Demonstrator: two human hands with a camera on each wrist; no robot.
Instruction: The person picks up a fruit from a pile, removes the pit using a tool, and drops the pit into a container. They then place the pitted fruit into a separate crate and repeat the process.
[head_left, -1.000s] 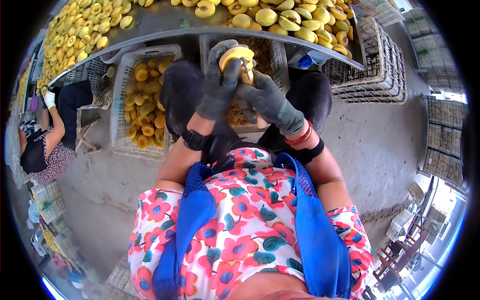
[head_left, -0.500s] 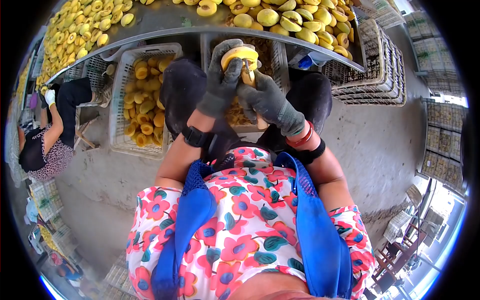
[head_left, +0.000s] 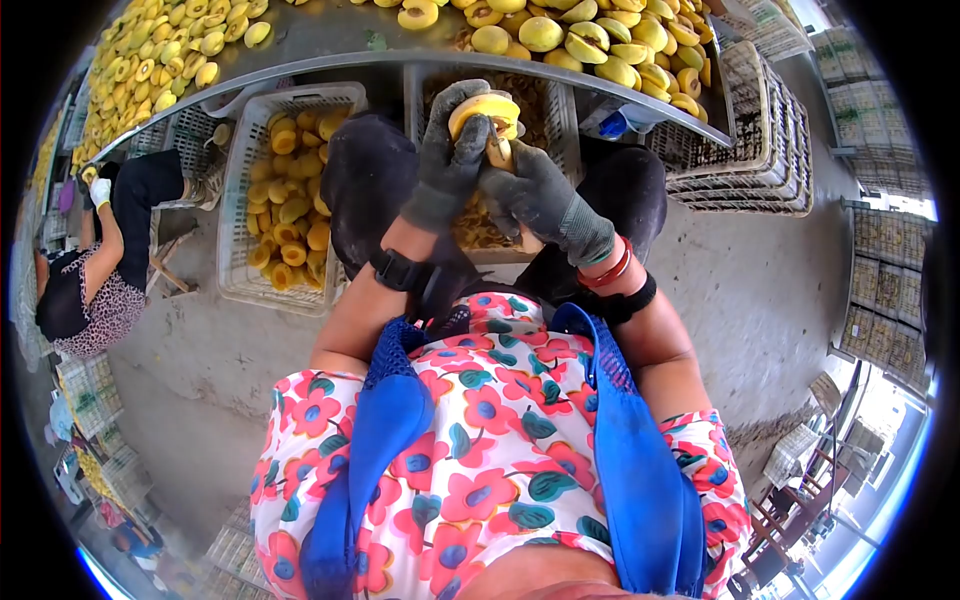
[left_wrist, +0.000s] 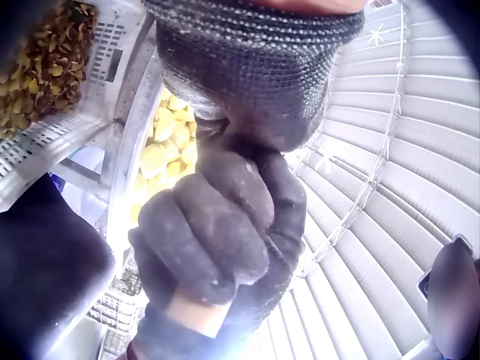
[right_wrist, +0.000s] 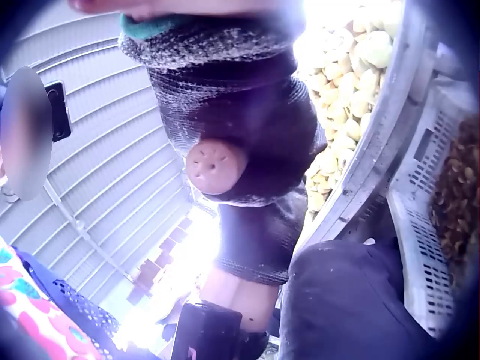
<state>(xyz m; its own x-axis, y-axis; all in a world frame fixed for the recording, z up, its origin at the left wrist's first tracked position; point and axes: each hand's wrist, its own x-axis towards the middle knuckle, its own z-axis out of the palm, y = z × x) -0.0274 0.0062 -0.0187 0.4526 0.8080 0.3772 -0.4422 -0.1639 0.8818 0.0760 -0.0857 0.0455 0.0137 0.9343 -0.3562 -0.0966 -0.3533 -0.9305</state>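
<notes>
My gloved left hand (head_left: 447,165) holds a yellow peach (head_left: 484,112), fingers behind it and thumb across the near side. A strip of its yellow flesh or skin curves along the top. The gloved right hand (head_left: 548,200) grips what looks like a peeler by its wooden handle (head_left: 499,154), pressed close against the peach. Its metal end is hidden by the left thumb and the fruit. In the right wrist view the round butt of the handle (right_wrist: 214,166) sticks out from the glove. Part of the wooden handle (left_wrist: 196,311) also shows below grey gloved fingers in the left wrist view.
Cut peaches (head_left: 610,45) are heaped on the metal table (head_left: 330,45) ahead. A crate of orange peach halves (head_left: 290,205) stands left of my knees; a crate of brownish scraps (left_wrist: 52,64) sits beneath the hands. Stacked crates (head_left: 740,140) stand right. Another person (head_left: 95,270) works at far left.
The right hand has turned slightly, and the peeler's metal end, seen earlier at the peach, is now hidden. Both hands keep their hold and have shifted only slightly in view.
</notes>
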